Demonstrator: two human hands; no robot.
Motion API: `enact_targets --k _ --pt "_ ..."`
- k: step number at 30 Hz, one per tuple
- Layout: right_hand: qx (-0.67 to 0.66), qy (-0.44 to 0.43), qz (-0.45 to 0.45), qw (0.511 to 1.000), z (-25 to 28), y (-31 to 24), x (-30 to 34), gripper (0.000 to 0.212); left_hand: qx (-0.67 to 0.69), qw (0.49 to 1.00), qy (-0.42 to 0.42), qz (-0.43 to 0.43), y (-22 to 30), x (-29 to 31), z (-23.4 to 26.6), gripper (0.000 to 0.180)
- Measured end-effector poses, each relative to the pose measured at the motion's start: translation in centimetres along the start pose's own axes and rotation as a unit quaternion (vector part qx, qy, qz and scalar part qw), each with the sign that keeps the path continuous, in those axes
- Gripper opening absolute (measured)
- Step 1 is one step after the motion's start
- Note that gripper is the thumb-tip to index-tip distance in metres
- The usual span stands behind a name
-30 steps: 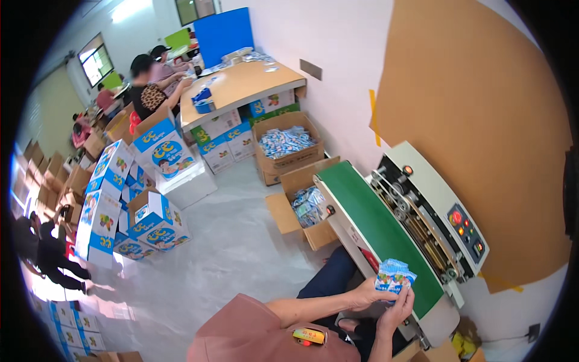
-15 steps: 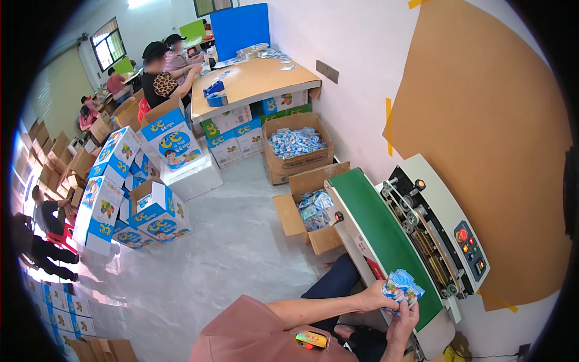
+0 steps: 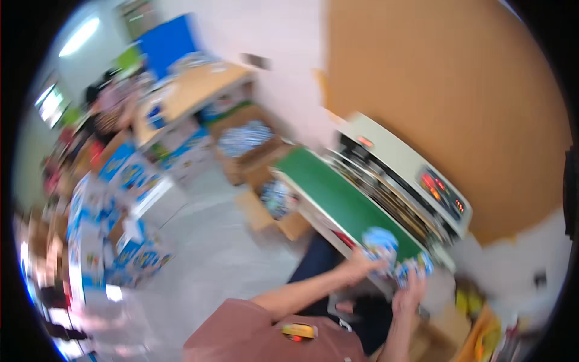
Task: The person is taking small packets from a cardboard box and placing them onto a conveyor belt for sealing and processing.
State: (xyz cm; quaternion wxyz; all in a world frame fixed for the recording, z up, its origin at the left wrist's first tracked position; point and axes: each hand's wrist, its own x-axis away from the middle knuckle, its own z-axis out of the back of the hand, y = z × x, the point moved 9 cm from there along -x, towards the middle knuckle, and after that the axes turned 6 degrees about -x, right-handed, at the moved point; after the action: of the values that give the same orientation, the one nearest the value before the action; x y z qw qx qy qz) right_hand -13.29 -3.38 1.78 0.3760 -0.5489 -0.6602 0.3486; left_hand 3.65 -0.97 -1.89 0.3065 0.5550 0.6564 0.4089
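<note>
Blur softens this view. My left hand [image 3: 360,265] is closed on blue-and-white packets [image 3: 380,239], held over the near end of a green conveyor belt [image 3: 329,190]. In my right hand [image 3: 411,291] is a second bunch of small packets [image 3: 416,268], gripped at its lower edge, just right of the first. The two bunches look apart. The belt belongs to a sealing machine [image 3: 395,163] with a pale housing and a panel of lit red indicators [image 3: 434,184]. How many packets each hand holds cannot be made out.
Beyond the belt stand an open carton [image 3: 278,199] and a bigger carton [image 3: 244,142], both holding packets. Blue-and-white boxes [image 3: 136,253] are stacked at left. Far off, people sit near a work table [image 3: 199,90]. A brown carton [image 3: 443,332] lies below right of my hands.
My hands have separated, and the packets that were together are now in two bunches, one per hand. The whole view has swung right, so the machine appears further left.
</note>
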Motion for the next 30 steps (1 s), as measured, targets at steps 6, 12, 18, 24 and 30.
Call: enact_targets --k 6,12,18,24,30 --pt "-0.024 0.077 -0.070 0.994 4.6 -0.4 -2.9 0.035 -0.009 0.992 0.020 0.126 1.9 -0.3 2.5 0.042" --pt "-0.033 0.111 -0.064 0.991 10.6 -2.9 -3.9 0.031 0.030 0.985 -0.069 0.157 0.9 -2.0 -2.0 0.043" --pt "0.010 0.124 -0.126 0.984 10.6 -0.6 -6.3 0.027 0.014 0.982 -0.066 0.175 1.1 -2.3 -2.7 0.045" --pt "0.026 0.116 -0.143 0.983 9.1 0.3 -8.2 0.025 -0.018 0.984 -0.063 0.168 0.9 -3.4 -2.2 0.045" --pt "0.017 0.079 -0.171 0.982 7.0 2.7 -9.8 0.026 0.058 0.975 -0.081 0.197 0.9 -3.8 -2.6 0.046"
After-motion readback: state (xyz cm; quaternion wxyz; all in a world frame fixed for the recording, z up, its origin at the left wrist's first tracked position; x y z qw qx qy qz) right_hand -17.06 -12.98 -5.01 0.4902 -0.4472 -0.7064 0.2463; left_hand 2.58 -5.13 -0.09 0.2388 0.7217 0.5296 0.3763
